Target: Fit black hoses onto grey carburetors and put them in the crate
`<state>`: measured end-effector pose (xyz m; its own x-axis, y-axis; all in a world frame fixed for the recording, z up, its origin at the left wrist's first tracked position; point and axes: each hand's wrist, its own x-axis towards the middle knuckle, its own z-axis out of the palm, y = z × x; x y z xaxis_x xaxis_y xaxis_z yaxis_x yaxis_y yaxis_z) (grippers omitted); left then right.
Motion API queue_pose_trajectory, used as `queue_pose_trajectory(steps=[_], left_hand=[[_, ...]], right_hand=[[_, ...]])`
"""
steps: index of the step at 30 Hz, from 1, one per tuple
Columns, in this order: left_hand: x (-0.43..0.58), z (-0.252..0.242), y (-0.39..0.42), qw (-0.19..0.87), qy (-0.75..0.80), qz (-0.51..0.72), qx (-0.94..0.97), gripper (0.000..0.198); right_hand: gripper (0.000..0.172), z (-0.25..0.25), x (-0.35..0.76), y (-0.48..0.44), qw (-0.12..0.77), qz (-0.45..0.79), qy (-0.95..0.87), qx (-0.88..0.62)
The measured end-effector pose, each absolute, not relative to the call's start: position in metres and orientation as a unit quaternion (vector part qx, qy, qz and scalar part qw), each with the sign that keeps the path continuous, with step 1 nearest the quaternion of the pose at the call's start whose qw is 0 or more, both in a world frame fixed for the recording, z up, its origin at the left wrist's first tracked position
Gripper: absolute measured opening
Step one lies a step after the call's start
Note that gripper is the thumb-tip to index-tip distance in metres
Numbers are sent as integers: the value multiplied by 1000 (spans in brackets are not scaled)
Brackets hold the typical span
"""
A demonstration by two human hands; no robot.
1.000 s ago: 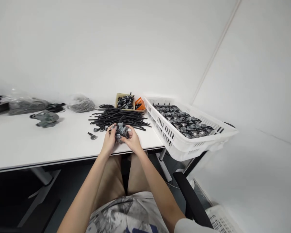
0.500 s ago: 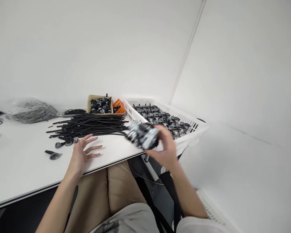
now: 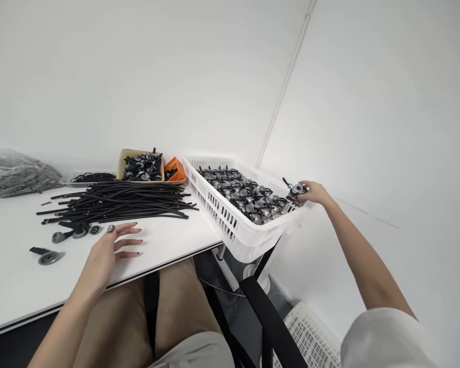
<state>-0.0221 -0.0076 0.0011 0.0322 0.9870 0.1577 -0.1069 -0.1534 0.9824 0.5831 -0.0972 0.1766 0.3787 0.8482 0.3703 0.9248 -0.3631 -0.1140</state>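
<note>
My right hand [image 3: 315, 192] is stretched out over the far right rim of a white slotted crate [image 3: 230, 225] and grips a grey and black metal part [image 3: 296, 190] with a black hose stub. The crate holds several like parts [image 3: 245, 191]. My left hand [image 3: 109, 250] lies flat on the white table [image 3: 15, 271], fingers spread, holding nothing. Just beyond it lies a pile of black rubber tubes [image 3: 118, 202], with small grey caps [image 3: 74, 234] at their left end.
A tan box of dark parts [image 3: 140, 166] and an orange bin [image 3: 172, 169] stand at the back of the table. A clear bag of grey parts [image 3: 13, 174] lies at far left. A black chair arm [image 3: 270, 317] and another white crate [image 3: 310, 340] sit low right.
My right hand carried the part from the table edge rightward to the crate's far side. My left hand let go and settled flat on the table. The view swung right.
</note>
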Motion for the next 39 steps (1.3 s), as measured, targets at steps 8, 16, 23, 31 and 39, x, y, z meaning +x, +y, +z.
queue_pose_trajectory(steps=[8,16,23,31,39], left_hand=[[-23,-6,-7,468,449,525,551,58],[-27,-17,1,450,469,502,570,64],[-25,-16,-3,426,470,494,594,61],[-23,-12,-9,407,473,482,615,59],[-20,-8,-11,385,480,479,625,59]], right_hand=[[70,187,623,-66,-1,52,-554,-831],[79,185,614,-58,-18,102,-619,-779],[74,191,607,-58,-32,132,-651,-747],[65,159,591,-54,-18,230,-664,-711],[62,161,583,-63,-22,241,-615,-750]])
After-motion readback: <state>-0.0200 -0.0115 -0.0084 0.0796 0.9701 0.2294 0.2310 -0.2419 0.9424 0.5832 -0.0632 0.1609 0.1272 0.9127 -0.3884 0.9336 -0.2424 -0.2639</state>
